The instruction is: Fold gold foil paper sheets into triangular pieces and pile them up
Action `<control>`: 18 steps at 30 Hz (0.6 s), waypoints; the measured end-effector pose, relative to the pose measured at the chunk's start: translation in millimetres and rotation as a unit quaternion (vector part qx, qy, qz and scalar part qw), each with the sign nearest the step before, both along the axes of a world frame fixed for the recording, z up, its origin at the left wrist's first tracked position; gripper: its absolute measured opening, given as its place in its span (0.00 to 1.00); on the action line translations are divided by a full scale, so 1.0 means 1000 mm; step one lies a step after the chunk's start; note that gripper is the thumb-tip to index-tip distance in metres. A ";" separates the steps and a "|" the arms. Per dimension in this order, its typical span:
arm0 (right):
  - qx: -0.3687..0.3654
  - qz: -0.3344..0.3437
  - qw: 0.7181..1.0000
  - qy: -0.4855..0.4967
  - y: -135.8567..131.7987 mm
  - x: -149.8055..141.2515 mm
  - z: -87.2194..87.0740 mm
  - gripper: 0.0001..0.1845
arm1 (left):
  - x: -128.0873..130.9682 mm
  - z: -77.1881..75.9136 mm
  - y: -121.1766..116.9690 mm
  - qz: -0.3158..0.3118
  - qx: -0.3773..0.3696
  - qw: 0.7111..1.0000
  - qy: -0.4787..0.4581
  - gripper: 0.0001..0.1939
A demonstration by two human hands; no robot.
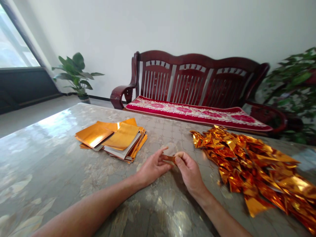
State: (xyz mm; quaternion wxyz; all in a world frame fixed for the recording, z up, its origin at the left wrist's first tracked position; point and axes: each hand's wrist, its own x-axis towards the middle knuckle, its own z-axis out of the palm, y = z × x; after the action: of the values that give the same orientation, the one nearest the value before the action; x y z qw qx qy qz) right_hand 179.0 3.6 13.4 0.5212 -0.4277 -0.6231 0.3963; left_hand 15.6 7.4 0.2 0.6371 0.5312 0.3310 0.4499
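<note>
Over the middle of the table, my right hand (189,171) pinches one end of a small folded piece of gold foil paper (170,158) between thumb and fingers. The other end runs into my left hand (153,167), whose fingers close on it while one finger sticks out. Just left of my hands lies a loose stack of flat gold foil paper sheets (123,136), some with pale undersides showing. On the right spreads a heap of folded gold foil pieces (247,164), shiny and crumpled together.
Everything rests on a table (74,184) with a glossy floral cover. Behind its far edge stands a dark red wooden bench (190,82) with a red patterned seat cover (182,109). Potted plants stand at the left (76,74) and right (296,79).
</note>
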 end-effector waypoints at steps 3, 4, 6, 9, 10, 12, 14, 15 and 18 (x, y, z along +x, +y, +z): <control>0.088 -0.016 0.994 -0.065 -0.002 0.000 -0.001 0.11 | -0.001 0.012 -0.003 -0.045 -0.031 0.996 -0.067 0.31; 0.117 -0.022 0.989 -0.089 -0.002 0.001 -0.001 0.10 | -0.002 0.016 -0.004 -0.053 -0.047 0.994 -0.082 0.30; 0.170 -0.036 0.974 -0.142 -0.002 0.003 -0.001 0.07 | -0.004 0.021 -0.004 -0.065 -0.072 0.990 -0.103 0.28; 0.226 -0.052 0.948 -0.220 -0.001 0.007 -0.001 0.04 | -0.008 0.023 -0.005 -0.094 -0.088 0.984 -0.120 0.28; 0.239 -0.056 0.939 -0.239 -0.001 0.008 -0.002 0.04 | -0.009 0.023 -0.005 -0.105 -0.090 0.983 -0.123 0.29; 0.263 -0.059 0.924 -0.271 -0.001 0.010 -0.002 0.05 | -0.011 0.022 -0.005 -0.115 -0.094 0.981 -0.124 0.29; 0.278 -0.061 0.912 -0.296 -0.002 0.011 -0.002 0.06 | -0.012 0.021 -0.005 -0.109 -0.101 0.982 -0.120 0.27; 0.284 -0.062 0.906 -0.308 -0.002 0.011 -0.002 0.06 | -0.012 0.020 -0.005 -0.102 -0.105 0.982 -0.118 0.26; 0.296 -0.062 0.891 -0.339 -0.004 0.009 -0.001 0.08 | -0.011 0.017 -0.004 -0.071 -0.116 0.984 -0.116 0.24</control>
State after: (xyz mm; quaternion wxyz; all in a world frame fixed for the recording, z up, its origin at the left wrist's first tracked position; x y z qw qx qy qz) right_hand 188.1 -0.4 12.4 0.4042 -0.3993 -0.8228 -0.0086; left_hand 5.0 3.4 17.6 0.7591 0.4196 0.2660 0.4206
